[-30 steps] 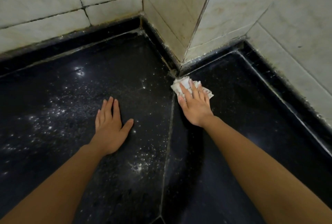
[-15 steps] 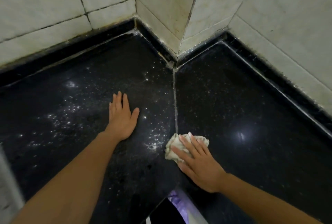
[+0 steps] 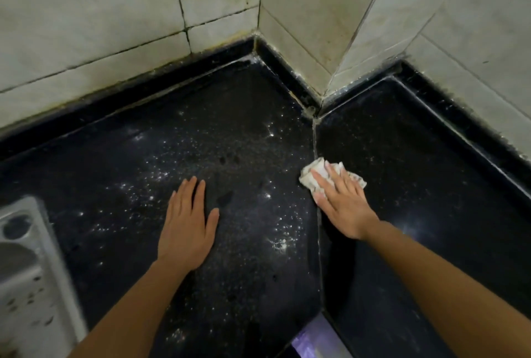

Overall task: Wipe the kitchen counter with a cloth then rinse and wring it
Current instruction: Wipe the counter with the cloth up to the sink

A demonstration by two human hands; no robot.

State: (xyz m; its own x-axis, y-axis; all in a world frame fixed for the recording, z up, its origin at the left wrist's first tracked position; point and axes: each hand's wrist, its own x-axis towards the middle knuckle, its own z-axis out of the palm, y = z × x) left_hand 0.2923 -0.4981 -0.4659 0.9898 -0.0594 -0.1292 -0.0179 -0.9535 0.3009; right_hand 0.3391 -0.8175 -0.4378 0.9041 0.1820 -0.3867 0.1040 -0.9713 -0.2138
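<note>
Two hands lie on the black tabletop [image 3: 416, 156], which bends around a corner of pale tiled wall [image 3: 301, 12]. The left hand [image 3: 186, 228] is flat and released, palm down with the fingers together, holding nothing. It rests on the left slab, where many small white specks and wet spots shine on the dark stone. The right hand [image 3: 343, 202] presses down on a crumpled whitish cloth [image 3: 311, 175]; its fingers are stretched over the cloth rather than curled around it, so it pins the cloth to the stone more than it grips it. The cloth sits just right of the pale seam [image 3: 317, 228] between the two slabs, touching it, and well apart from the wall corner. The right slab looks cleaner, with one bright reflection near the right forearm. At the left edge a grey metal piece [image 3: 31, 271] with dark marks is visible, blurred. At the bottom, between the arms, something pale purple [image 3: 313, 340] shows below the tabletop edge.
</note>
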